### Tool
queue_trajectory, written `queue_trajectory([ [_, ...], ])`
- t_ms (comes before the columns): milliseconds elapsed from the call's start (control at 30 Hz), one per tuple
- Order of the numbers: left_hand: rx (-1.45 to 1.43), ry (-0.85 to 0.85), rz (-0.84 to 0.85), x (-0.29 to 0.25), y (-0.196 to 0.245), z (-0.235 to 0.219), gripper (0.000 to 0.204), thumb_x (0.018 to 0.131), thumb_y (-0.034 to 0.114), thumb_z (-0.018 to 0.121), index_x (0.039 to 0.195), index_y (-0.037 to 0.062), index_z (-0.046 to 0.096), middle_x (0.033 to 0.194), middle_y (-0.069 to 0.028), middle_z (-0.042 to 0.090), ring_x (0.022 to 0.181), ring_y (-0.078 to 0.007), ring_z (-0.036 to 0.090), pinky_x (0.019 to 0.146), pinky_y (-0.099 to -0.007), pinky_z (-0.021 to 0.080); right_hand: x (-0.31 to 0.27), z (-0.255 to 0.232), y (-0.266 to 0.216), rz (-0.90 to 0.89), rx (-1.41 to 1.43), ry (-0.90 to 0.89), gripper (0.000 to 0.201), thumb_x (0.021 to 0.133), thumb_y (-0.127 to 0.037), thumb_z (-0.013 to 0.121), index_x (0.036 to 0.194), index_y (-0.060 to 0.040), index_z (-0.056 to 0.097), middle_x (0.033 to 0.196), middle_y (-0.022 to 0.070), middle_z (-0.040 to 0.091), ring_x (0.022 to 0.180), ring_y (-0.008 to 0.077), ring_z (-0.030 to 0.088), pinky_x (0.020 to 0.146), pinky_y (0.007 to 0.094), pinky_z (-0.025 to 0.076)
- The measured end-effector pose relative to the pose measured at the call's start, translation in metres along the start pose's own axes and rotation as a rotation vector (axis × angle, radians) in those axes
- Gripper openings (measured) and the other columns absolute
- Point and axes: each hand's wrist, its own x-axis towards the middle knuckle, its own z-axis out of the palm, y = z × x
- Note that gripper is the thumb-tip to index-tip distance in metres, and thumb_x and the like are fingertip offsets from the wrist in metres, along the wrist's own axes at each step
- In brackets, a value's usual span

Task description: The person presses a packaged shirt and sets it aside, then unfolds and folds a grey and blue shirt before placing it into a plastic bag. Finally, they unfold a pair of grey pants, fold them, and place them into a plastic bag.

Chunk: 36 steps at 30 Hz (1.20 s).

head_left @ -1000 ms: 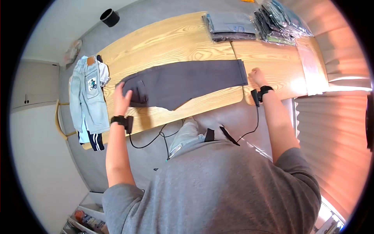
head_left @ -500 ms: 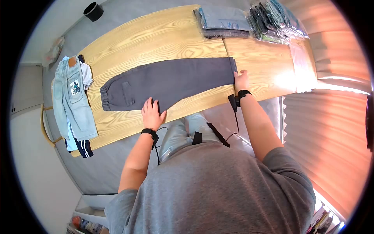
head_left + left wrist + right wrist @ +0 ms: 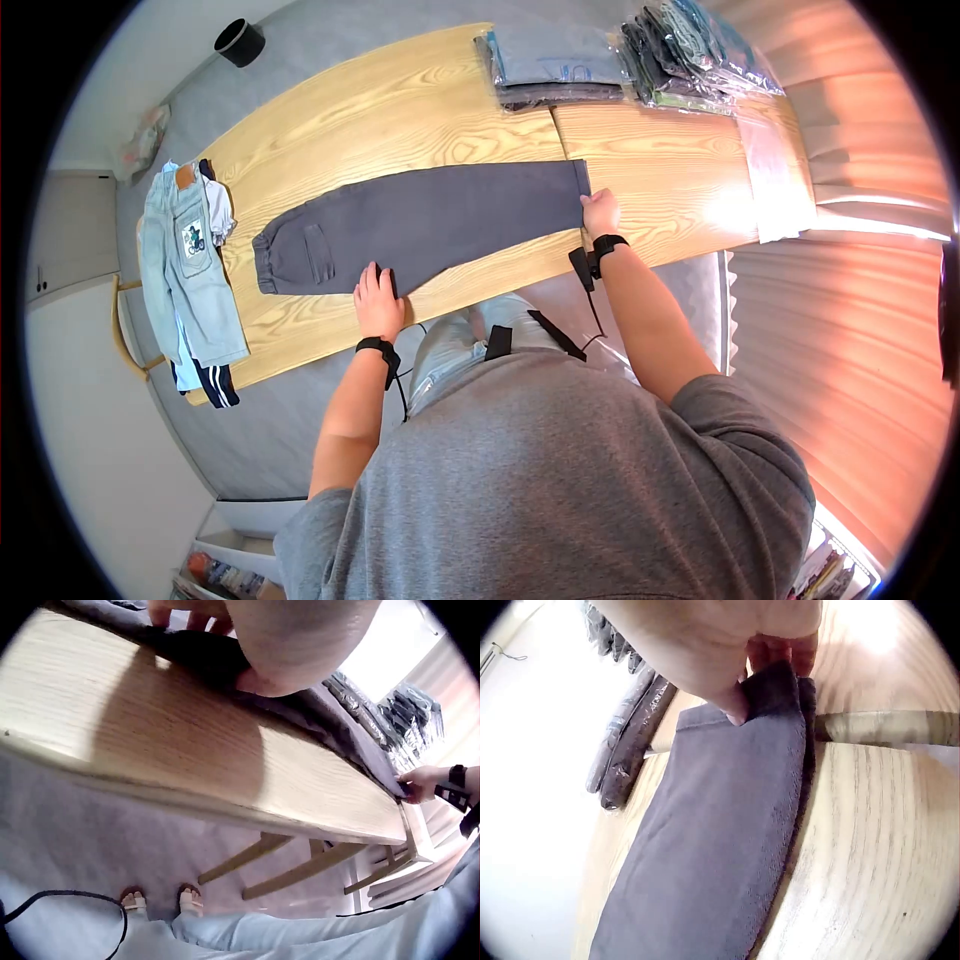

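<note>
Dark grey trousers (image 3: 440, 215), folded lengthwise, lie flat across the wooden table, elastic waistband at the left and leg hem at the right. My right hand (image 3: 603, 213) pinches the hem's near corner; in the right wrist view the thumb of the right hand (image 3: 720, 637) is on top of the cloth (image 3: 712, 802), with the corner lifted a little. My left hand (image 3: 380, 303) rests on the near edge at the crotch, fingers extended. In the left wrist view the left hand (image 3: 292, 637) partly covers the dark cloth (image 3: 341, 727).
Light blue jeans (image 3: 195, 270) lie over other clothes at the table's left end. Plastic-bagged folded garments (image 3: 560, 60) stand at the back right, beside a larger bagged pile (image 3: 680, 55). A black bin (image 3: 240, 43) is on the floor beyond the table (image 3: 400, 110).
My left hand has gone from the waistband end to the crotch edge. My right hand, earlier off the cloth, has moved left and now pinches the hem. The head view has shifted.
</note>
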Motion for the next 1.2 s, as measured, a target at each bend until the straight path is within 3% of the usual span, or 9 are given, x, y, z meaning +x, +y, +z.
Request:
queue_trajectory([
  [67, 0.025, 0.009, -0.024, 0.002, 0.003, 0.005, 0.051, 0.069, 0.01, 0.064, 0.118, 0.0049, 0.05, 0.134, -0.0161, 0.042, 0.126, -0.0316, 0.038, 0.102, -0.0469, 0.033, -0.001, 0.003, -0.003, 0.044, 0.024, -0.028, 0.032, 0.074, -0.028, 0.072, 0.086, -0.0033, 0.056, 0.084, 0.0192, 0.063, 0.086, 0.037, 0.062, 0.078, 0.0456, 0.048],
  [133, 0.048, 0.015, -0.052, 0.004, 0.008, 0.005, 0.051, 0.069, 0.01, 0.064, 0.117, 0.005, 0.05, 0.134, -0.0159, 0.042, 0.126, -0.0315, 0.038, 0.101, -0.0474, 0.034, -0.004, 0.009, -0.008, 0.027, -0.071, 0.25, 0.039, 0.075, -0.037, 0.07, 0.089, -0.0026, 0.057, 0.089, 0.0194, 0.063, 0.089, 0.0371, 0.062, 0.079, 0.0463, 0.049],
  [233, 0.063, -0.001, -0.098, 0.004, 0.011, 0.006, 0.052, 0.069, 0.01, 0.065, 0.118, 0.0051, 0.049, 0.133, -0.0153, 0.043, 0.126, -0.0315, 0.039, 0.1, -0.0482, 0.035, -0.006, 0.001, -0.034, 0.22, -0.181, 0.181, 0.05, 0.077, -0.048, 0.065, 0.095, -0.002, 0.059, 0.096, 0.02, 0.063, 0.093, 0.0369, 0.062, 0.08, 0.0464, 0.049],
  [367, 0.062, 0.056, -0.101, 0.004, 0.007, 0.016, 0.049, 0.071, 0.012, 0.065, 0.117, 0.0055, 0.049, 0.133, -0.0152, 0.043, 0.125, -0.0311, 0.039, 0.1, -0.0478, 0.035, 0.0, 0.001, -0.03, 0.069, -0.269, -0.114, 0.056, 0.083, -0.052, 0.057, 0.104, 0.0005, 0.059, 0.098, 0.0219, 0.064, 0.092, 0.0375, 0.062, 0.079, 0.0467, 0.05],
  [533, 0.034, 0.058, 0.009, 0.005, 0.017, 0.007, 0.039, 0.071, 0.007, 0.059, 0.11, 0.0056, 0.054, 0.125, -0.0129, 0.05, 0.116, -0.03, 0.047, 0.094, -0.0424, 0.039, 0.011, -0.021, -0.028, -0.223, -0.193, -0.06, 0.048, 0.091, -0.045, 0.047, 0.113, -0.0031, 0.053, 0.095, 0.029, 0.061, 0.09, 0.0425, 0.06, 0.076, 0.05, 0.048],
  [667, -0.059, 0.023, 0.153, 0.007, 0.041, 0.002, 0.03, 0.072, 0.01, 0.06, 0.102, 0.0059, 0.058, 0.11, -0.0068, 0.057, 0.1, -0.026, 0.054, 0.084, -0.0399, 0.043, 0.03, -0.039, -0.031, -0.168, -0.225, -0.095, 0.042, 0.091, -0.038, 0.05, 0.114, -0.0025, 0.053, 0.097, 0.0258, 0.062, 0.091, 0.0405, 0.06, 0.077, 0.0489, 0.047],
  [733, -0.058, 0.034, 0.133, 0.01, 0.045, 0.006, 0.027, 0.074, 0.012, 0.059, 0.1, 0.0062, 0.059, 0.109, -0.0067, 0.058, 0.099, -0.0254, 0.054, 0.083, -0.0393, 0.043, 0.025, -0.036, -0.037, -0.464, -0.239, 0.302, 0.029, 0.086, -0.026, 0.057, 0.104, -0.0035, 0.055, 0.098, 0.0212, 0.063, 0.091, 0.037, 0.059, 0.078, 0.0456, 0.047],
  [933, -0.065, 0.103, 0.139, 0.012, 0.04, 0.006, 0.023, 0.077, 0.016, 0.058, 0.098, 0.0068, 0.061, 0.101, -0.0067, 0.062, 0.095, -0.0236, 0.056, 0.081, -0.0386, 0.044, -0.091, 0.012, -0.103, -1.348, 0.264, -0.355, 0.025, 0.078, -0.018, 0.061, 0.099, -0.0044, 0.062, 0.098, 0.0126, 0.064, 0.094, 0.0298, 0.059, 0.082, 0.0401, 0.046],
  [1200, -0.176, 0.04, 0.21, 0.014, 0.032, -0.016, 0.025, 0.077, 0.011, 0.055, 0.1, 0.0059, 0.061, 0.084, -0.0084, 0.066, 0.087, -0.0251, 0.06, 0.075, -0.0389, 0.046, -0.15, 0.073, -0.107, -1.476, -0.169, -0.249, 0.035, 0.079, -0.016, 0.054, 0.113, -0.0078, 0.054, 0.116, 0.0109, 0.052, 0.112, 0.0269, 0.048, 0.088, 0.0388, 0.041],
])
